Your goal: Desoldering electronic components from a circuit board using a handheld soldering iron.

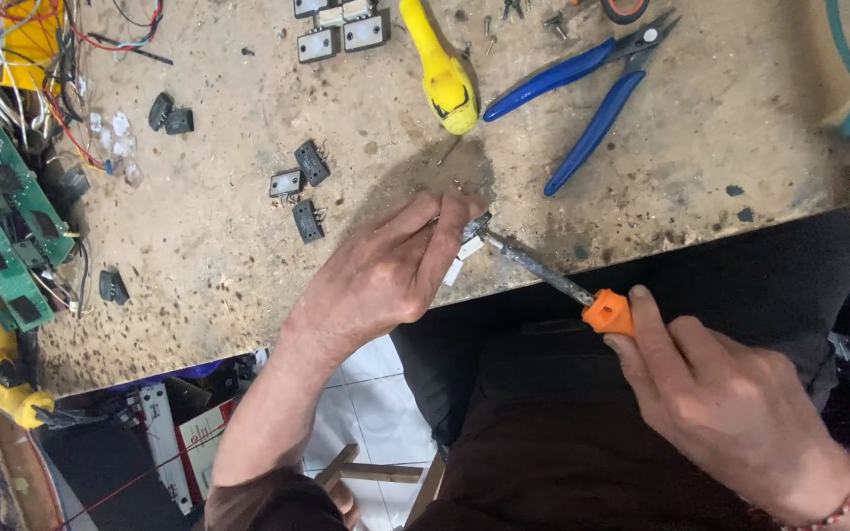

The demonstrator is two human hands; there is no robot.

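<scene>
- The left hand (386,275) pinches a small flat component (474,228) at the near edge of the worktop (720,118), fingers (445,231) closed round it, so most of it is hidden.
- The right hand (730,403) is clenched on the orange-collared soldering iron (543,270), whose dark tip meets the component right beside the left fingertips.
- To my eye the main risk is a burn: the tip sits so close to those fingers that one small slip would bring it onto skin.
- The component hangs at the very edge, above the person's lap; a loosened pinch could drop it there or to the floor.
- The blue cutters (582,98), the yellow tool (445,79) and the loose black parts (307,192) lie well apart from the work.
</scene>
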